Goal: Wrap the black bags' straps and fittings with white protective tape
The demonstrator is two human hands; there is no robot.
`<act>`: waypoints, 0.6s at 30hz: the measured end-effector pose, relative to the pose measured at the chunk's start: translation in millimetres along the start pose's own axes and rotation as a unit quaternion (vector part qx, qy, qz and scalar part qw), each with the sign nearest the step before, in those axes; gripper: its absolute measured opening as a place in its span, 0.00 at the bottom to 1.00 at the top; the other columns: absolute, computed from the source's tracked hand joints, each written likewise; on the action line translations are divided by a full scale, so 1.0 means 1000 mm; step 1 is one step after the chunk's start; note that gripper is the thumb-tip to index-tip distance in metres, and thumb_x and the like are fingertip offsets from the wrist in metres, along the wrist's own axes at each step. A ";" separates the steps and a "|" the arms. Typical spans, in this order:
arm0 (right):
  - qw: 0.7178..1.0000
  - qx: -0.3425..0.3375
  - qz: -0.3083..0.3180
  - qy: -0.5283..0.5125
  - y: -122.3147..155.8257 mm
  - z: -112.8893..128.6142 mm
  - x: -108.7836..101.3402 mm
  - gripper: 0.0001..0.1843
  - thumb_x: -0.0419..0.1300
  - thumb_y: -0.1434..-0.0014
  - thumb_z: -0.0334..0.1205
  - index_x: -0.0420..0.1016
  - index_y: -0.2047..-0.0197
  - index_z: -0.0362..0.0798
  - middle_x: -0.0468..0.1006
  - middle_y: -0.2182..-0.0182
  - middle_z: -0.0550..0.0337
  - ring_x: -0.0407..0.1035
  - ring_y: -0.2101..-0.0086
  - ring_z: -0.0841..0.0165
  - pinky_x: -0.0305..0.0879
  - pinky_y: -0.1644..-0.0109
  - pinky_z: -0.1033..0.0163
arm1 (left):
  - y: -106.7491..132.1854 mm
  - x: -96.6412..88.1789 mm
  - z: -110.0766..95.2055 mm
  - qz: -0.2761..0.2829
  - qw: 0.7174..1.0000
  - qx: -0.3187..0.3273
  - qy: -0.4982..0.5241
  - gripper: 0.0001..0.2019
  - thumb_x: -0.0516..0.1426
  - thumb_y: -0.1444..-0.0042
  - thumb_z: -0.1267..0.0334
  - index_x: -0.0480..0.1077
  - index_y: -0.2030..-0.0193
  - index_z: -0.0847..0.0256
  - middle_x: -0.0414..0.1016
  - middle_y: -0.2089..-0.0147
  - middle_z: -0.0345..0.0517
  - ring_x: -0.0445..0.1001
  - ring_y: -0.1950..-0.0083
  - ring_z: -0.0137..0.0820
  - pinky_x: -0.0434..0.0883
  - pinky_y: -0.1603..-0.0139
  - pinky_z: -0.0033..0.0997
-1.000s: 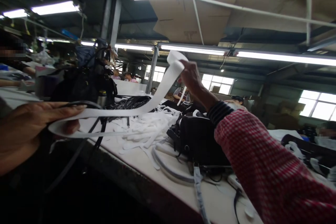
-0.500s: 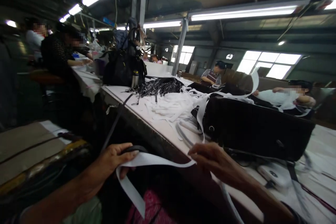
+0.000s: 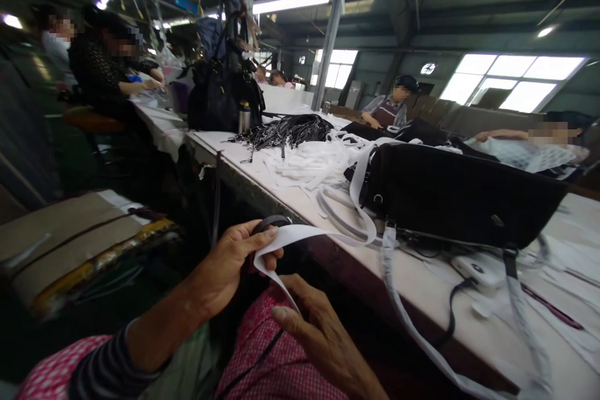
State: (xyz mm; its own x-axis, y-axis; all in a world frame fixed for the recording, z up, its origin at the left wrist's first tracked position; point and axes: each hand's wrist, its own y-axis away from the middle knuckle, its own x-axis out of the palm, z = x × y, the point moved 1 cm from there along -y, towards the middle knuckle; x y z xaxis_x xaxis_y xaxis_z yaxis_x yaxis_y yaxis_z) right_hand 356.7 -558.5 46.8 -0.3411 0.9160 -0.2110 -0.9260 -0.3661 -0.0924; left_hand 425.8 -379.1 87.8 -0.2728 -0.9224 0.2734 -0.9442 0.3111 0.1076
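My left hand (image 3: 241,256) is closed, pinching a long white strip (image 3: 314,234) together with a black strap (image 3: 272,220) that curves above the thumb. From there the white strip runs right to the table edge and rises in a loop beside a black bag (image 3: 464,194). Its lower end drops from the left fingers into my right hand (image 3: 316,331), which is curled loosely around it above my lap. The part inside the right palm is hidden. Pink checked cloth (image 3: 276,356) covers my lap.
On the long table (image 3: 337,256) lie heaped white strips (image 3: 312,165) and black straps with metal clips (image 3: 293,133). A steel bottle (image 3: 244,119) stands before dark bags (image 3: 213,100). A wrapped bundle (image 3: 70,231) is at left. Several people work around the tables.
My right hand has let go of the strip's right stretch and moved down-left to its lower end. My left hand sits higher and further right in view. The camera has tilted down.
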 end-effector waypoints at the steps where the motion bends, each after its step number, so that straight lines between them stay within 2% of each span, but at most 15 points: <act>1: 1.000 0.003 -0.004 -0.003 0.004 0.000 -0.002 0.19 0.61 0.32 0.56 0.80 0.47 0.53 0.78 0.56 0.58 0.69 0.55 0.61 0.63 0.48 0.58 | 0.001 0.003 0.005 0.007 1.000 -0.005 0.007 0.16 0.66 0.43 0.52 0.74 0.63 0.65 0.75 0.71 0.42 0.66 0.76 0.22 0.62 0.74 0.21; 4: 0.999 0.013 -0.037 -0.037 0.018 -0.004 -0.015 0.20 0.60 0.33 0.58 0.83 0.52 0.53 0.79 0.57 0.55 0.70 0.55 0.56 0.64 0.48 0.54 | 0.007 0.012 0.027 0.036 0.999 -0.009 -0.020 0.17 0.65 0.42 0.50 0.72 0.66 0.64 0.70 0.77 0.38 0.61 0.79 0.21 0.59 0.75 0.21; 6: 0.990 0.054 -0.105 -0.071 0.027 -0.014 -0.024 0.23 0.60 0.35 0.61 0.85 0.59 0.51 0.79 0.60 0.53 0.71 0.56 0.53 0.66 0.49 0.52 | 0.012 0.018 0.045 0.060 0.996 -0.011 -0.061 0.19 0.64 0.41 0.47 0.71 0.68 0.63 0.67 0.80 0.36 0.60 0.80 0.22 0.57 0.77 0.23; 9: 0.961 0.134 -0.206 -0.128 0.035 -0.035 -0.027 0.24 0.65 0.40 0.64 0.84 0.65 0.49 0.77 0.68 0.53 0.70 0.63 0.56 0.67 0.55 0.53 | 0.019 0.027 0.071 0.093 0.990 -0.021 -0.104 0.19 0.64 0.43 0.45 0.70 0.69 0.61 0.65 0.77 0.36 0.61 0.77 0.25 0.57 0.76 0.25; 12: 0.938 0.142 -0.200 -0.245 0.031 -0.053 -0.019 0.24 0.70 0.44 0.63 0.81 0.65 0.48 0.74 0.70 0.57 0.68 0.67 0.62 0.66 0.60 0.58 | 0.022 0.033 0.081 0.127 0.981 -0.008 -0.147 0.18 0.62 0.42 0.46 0.72 0.67 0.62 0.64 0.72 0.37 0.59 0.71 0.26 0.56 0.72 0.26; 15: 0.914 0.136 -0.165 -0.345 0.019 -0.057 -0.010 0.21 0.73 0.46 0.56 0.76 0.70 0.46 0.69 0.74 0.63 0.64 0.72 0.69 0.62 0.67 0.64 | 0.024 0.033 0.076 0.163 0.967 0.018 -0.196 0.19 0.60 0.40 0.45 0.73 0.64 0.62 0.63 0.70 0.37 0.58 0.69 0.27 0.55 0.70 0.27; 16: 0.905 0.135 -0.161 -0.369 0.015 -0.056 -0.009 0.20 0.74 0.47 0.54 0.76 0.71 0.46 0.69 0.75 0.63 0.64 0.73 0.71 0.62 0.68 0.65 | 0.026 0.032 0.073 0.174 0.961 0.026 -0.213 0.20 0.59 0.39 0.44 0.73 0.64 0.61 0.63 0.70 0.37 0.58 0.69 0.28 0.56 0.70 0.27; 18: 0.883 0.142 -0.180 -0.409 0.005 -0.050 -0.008 0.18 0.76 0.49 0.51 0.79 0.67 0.46 0.75 0.71 0.61 0.69 0.69 0.69 0.66 0.64 0.66 | 0.029 0.031 0.072 0.193 0.947 0.045 -0.252 0.20 0.56 0.36 0.44 0.71 0.64 0.60 0.65 0.68 0.38 0.61 0.67 0.29 0.59 0.67 0.28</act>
State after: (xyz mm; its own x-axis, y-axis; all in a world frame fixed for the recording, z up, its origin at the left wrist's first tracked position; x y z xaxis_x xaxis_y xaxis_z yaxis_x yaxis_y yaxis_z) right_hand 362.5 -576.0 -0.9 0.0889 0.8189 0.5669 -0.9618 -0.0774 0.2627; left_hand 376.5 -415.4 31.2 -0.6328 -0.7430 -0.2177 -0.7620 0.6475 0.0051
